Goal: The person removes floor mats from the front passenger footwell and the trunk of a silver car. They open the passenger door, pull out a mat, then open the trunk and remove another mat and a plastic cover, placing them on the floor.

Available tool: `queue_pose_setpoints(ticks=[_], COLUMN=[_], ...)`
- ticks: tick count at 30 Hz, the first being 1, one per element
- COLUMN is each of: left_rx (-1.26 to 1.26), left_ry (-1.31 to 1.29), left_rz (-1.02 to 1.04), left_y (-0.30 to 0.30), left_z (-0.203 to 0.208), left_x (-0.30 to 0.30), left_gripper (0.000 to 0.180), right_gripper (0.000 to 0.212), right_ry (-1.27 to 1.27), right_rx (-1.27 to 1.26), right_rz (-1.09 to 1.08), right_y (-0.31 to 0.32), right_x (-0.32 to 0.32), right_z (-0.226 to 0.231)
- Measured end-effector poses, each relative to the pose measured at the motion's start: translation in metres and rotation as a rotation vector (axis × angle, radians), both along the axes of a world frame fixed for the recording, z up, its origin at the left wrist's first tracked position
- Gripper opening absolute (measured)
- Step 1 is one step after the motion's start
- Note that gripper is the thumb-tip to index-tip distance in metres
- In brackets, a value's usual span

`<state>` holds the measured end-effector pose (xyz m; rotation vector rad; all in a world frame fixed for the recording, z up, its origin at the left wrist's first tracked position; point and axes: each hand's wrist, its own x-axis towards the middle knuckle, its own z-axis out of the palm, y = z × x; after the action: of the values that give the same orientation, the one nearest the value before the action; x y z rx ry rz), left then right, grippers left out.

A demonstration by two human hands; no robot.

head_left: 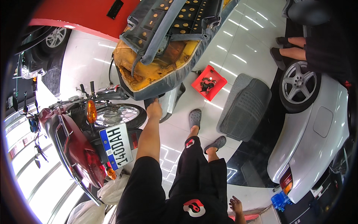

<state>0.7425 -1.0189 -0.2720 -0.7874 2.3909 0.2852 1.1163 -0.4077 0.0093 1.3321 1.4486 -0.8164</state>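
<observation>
My left hand reaches forward and is closed at the near lower edge of a large upturned motorcycle seat; its fingertips are hidden. The seat has a dark cover, worn yellow-orange foam and a black base pan dotted with holes. Beneath its near end shows a silver and dark part, mostly covered by the seat. Low at my right side, my right hand hangs with its fingers apart, holding nothing. A red tray with small dark hardware in it lies on the floor right of the seat.
On the left stands a dark red motorcycle with a number plate and orange indicators. Grey car mats lie on the glossy tiles at right. Beyond them is a silver car, with another person's legs beside it. A red surface borders the far left.
</observation>
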Motion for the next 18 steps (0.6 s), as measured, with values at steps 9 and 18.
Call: queue_pose_setpoints(ticks=[9,18], left_rx=[-0.072,0.047], left_ry=[-0.044,-0.166], left_rz=[0.133,0.110], left_y=[-0.005,0.029], left_z=[-0.010,0.010], left_x=[0.001,0.036], left_gripper=[0.056,0.056], right_gripper=[0.062,0.061], right_ry=[0.013,0.029], right_rx=[-0.026,0.003], right_rz=[-0.006,-0.178], right_y=[-0.011,-0.044], right_x=[-0.001,-0.003], right_z=[0.001,0.009])
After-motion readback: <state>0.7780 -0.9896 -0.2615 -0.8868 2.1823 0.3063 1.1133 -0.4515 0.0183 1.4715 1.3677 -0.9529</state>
